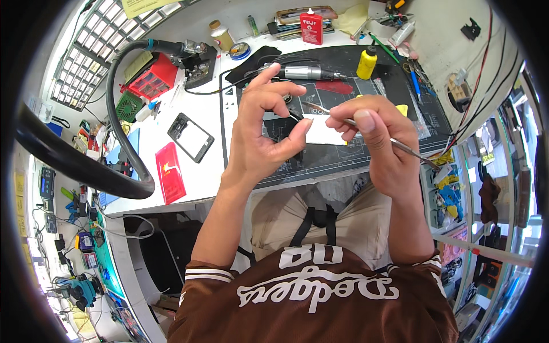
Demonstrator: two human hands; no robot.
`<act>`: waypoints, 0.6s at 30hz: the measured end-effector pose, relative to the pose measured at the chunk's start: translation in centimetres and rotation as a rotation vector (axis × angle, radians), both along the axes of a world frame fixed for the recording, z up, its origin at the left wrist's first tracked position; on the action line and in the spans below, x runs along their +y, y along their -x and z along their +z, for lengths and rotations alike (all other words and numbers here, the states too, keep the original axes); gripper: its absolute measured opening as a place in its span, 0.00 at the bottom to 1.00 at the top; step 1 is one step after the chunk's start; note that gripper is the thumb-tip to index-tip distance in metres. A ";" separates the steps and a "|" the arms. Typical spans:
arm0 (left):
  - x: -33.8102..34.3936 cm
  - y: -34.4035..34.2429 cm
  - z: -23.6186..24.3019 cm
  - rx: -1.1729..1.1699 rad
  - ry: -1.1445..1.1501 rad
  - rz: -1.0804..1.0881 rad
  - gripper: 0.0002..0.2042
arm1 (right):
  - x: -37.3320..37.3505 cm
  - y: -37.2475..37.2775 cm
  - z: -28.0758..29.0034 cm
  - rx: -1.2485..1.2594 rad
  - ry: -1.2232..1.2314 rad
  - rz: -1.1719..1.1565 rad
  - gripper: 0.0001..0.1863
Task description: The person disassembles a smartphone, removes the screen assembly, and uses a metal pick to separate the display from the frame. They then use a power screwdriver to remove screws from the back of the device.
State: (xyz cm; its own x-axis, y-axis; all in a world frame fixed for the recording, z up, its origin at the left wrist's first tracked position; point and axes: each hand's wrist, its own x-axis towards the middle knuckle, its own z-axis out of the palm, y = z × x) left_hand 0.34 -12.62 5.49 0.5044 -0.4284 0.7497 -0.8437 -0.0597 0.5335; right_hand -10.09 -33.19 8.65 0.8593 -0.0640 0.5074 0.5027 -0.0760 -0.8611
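My left hand [260, 123] is raised over the bench mat, its thumb and a bent finger pinching a small black part [295, 113]. The other fingers of that hand curl above it, and what the part is cannot be made out. A slim metal pry tool [407, 149] runs through my right hand [380, 134], gripped between thumb and fingers. Its flat tip [316, 107] points left, a short way from the black part. Beneath both hands lies a white sheet [327, 132] on the black work mat [343, 163].
A black phone frame [178, 123] and a flat red piece [170, 173] lie left of the mat. A thick black hose [111, 97] arches over the bench's left side. Farther back are a silver cylindrical tool [303, 72], a yellow bottle [366, 63] and a red can [311, 28].
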 end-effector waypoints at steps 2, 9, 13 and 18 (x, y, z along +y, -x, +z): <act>-0.1 0.1 0.2 0.003 0.002 0.023 0.21 | -0.2 -0.1 0.6 0.002 0.041 0.007 0.16; -0.3 0.8 1.0 0.023 -0.004 0.057 0.21 | -0.7 -1.1 1.6 -0.022 0.119 0.058 0.11; -0.4 0.8 1.0 0.036 -0.007 0.049 0.20 | 0.4 -2.1 1.4 0.073 0.213 0.040 0.11; -0.2 0.8 1.4 0.082 -0.040 0.030 0.19 | 1.7 -2.4 2.1 0.403 0.188 0.087 0.12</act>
